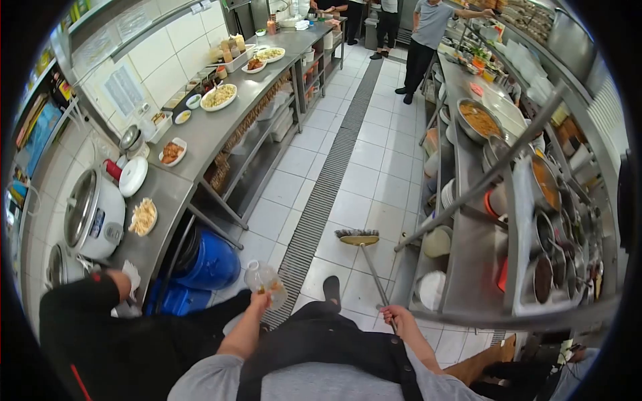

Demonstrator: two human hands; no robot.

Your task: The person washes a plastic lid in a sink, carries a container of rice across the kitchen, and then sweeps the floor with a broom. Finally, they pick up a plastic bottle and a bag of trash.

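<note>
Closest to me, the person's left hand [257, 301] is raised and closed around the neck of a clear plastic bottle [265, 283], which tilts out over the white floor tiles; it looks nearly empty, with a little amber liquid pooled near the hand. The right hand [400, 315] is wrapped around the thin handle of a broom [364, 257]. That handle slants up and away to a flat brush head with dark bristles and a yellowish top, resting on the tiles just right of the long floor drain grate [328, 187].

At the lower left, another person in a black sleeve [80, 314] leans against the steel counter [200, 134], close to a rice cooker [93, 214] with its lid open. A blue barrel [210, 264] sits under that counter. Along the counter top stand plates of food [219, 97], running away toward the back. On the right, a steel serving line holds a large pan [479, 120] of orange sauce and rows of pots. Far down the aisle a person in a grey shirt [431, 23] reaches toward the right-hand shelves.
</note>
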